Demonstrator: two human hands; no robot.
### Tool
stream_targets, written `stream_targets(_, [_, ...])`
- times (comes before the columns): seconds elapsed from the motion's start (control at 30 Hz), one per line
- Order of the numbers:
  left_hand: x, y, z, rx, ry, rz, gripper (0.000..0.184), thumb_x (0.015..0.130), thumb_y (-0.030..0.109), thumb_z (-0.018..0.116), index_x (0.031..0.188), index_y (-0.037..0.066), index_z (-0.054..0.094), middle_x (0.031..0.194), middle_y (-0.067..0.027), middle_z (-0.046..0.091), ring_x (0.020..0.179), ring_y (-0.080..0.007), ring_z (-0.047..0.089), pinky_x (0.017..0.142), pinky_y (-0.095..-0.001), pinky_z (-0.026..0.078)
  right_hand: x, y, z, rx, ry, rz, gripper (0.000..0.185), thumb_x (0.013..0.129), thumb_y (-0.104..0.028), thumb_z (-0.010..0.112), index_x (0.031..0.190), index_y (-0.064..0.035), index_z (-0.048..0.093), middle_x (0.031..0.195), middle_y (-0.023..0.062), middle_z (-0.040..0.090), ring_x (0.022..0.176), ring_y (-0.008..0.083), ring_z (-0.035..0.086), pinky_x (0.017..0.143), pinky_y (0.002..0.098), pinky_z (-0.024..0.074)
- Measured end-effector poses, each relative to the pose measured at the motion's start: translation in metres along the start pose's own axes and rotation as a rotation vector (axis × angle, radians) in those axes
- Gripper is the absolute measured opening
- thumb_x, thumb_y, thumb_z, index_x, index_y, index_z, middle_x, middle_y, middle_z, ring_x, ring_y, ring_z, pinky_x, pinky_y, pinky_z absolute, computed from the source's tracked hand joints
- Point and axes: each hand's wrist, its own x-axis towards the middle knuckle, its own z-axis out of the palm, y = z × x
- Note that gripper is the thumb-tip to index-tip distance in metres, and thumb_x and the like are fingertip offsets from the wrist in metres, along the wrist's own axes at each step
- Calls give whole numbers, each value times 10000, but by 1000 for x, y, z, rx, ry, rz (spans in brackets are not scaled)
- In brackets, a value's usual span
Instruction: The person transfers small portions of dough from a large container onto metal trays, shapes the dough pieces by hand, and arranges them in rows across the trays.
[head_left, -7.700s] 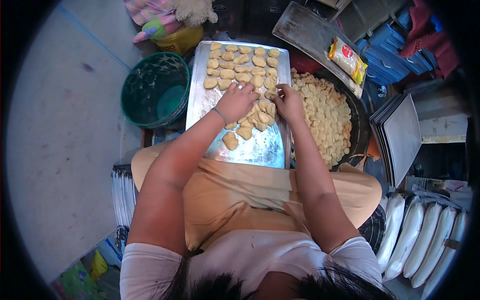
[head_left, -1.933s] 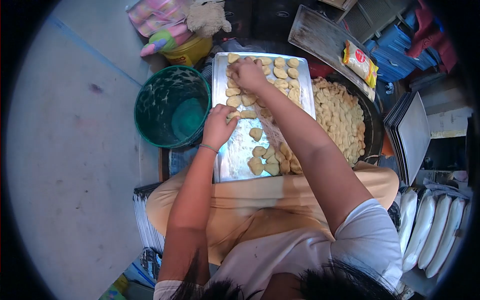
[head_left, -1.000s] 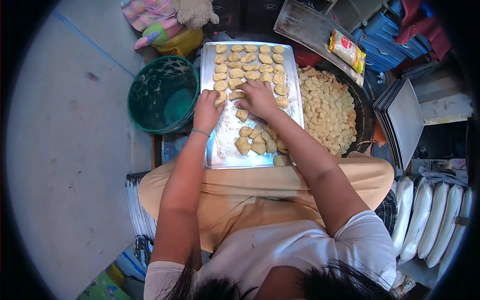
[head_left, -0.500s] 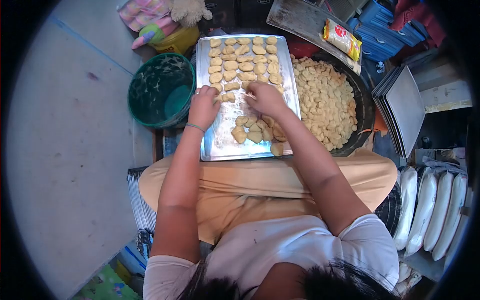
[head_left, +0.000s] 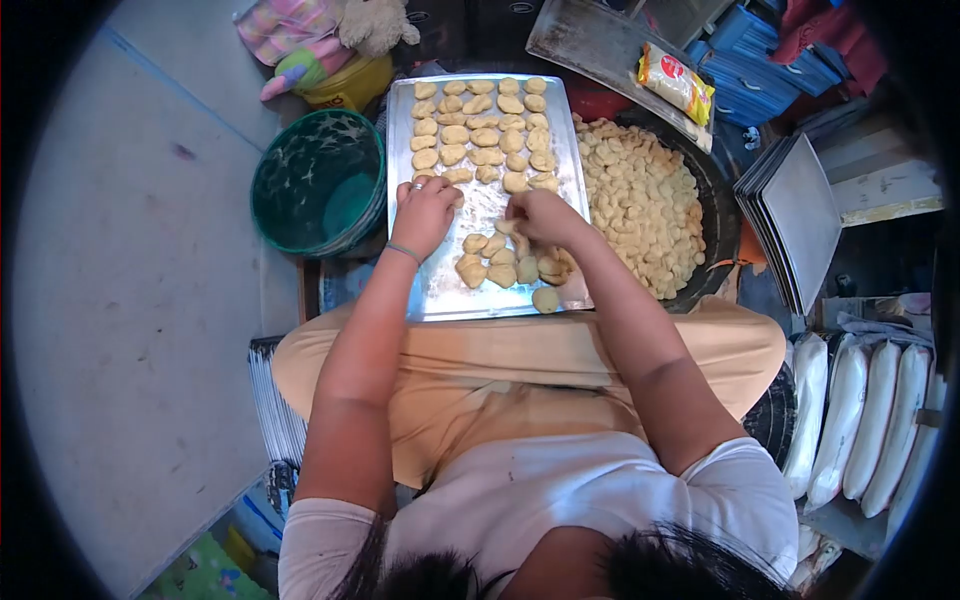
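Note:
A metal baking tray rests across my lap, with rows of small flattened dough pieces on its far part. My left hand lies over the tray's left side, fingers stretched loosely, its fingertips beside a dough piece at the near end of the rows. My right hand is closed, with its fingertips pinched on a dough piece just above the loose pile. That loose dough pile lies on the near part of the tray, partly hidden under my right hand.
A wide dark basin heaped with dough pieces stands right of the tray. At left is a green bucket. Stacked trays and long white filled bags are farther right. A yellow packet lies on a tilted tray behind.
My right hand has moved from the rows back toward me, to the loose dough pile. My left hand has shifted slightly nearer and right. More dough pieces show in the nearest row.

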Motion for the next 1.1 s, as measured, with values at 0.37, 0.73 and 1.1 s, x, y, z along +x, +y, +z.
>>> stream_targets(0.37, [14, 18, 10, -34, -75, 63, 248, 830, 233, 676, 1057, 135, 688, 1064, -32, 634, 1076, -244, 535, 925, -411, 338, 10, 5, 8, -267, 561, -28, 212, 776, -154, 692, 988, -148, 692, 979, 36, 633, 1011, 244, 578, 868, 391, 424])
stream_targets(0.73, [21, 24, 18, -24, 21, 79, 163, 810, 202, 690, 960, 137, 696, 965, -44, 625, 1037, -239, 550, 928, -408, 336, 24, 22, 7, -231, 606, -136, 190, 778, -147, 690, 968, -155, 696, 968, 27, 622, 1011, 252, 574, 863, 393, 406])
stream_targets(1.1, [28, 32, 20, 44, 39, 62, 132, 816, 175, 661, 941, 138, 684, 939, -43, 596, 1044, -235, 538, 937, -413, 329, -7, 52, 11, 96, 665, -46, 168, 781, -39, 687, 945, -45, 653, 958, 135, 601, 875, 350, 615, 763, 401, 507])
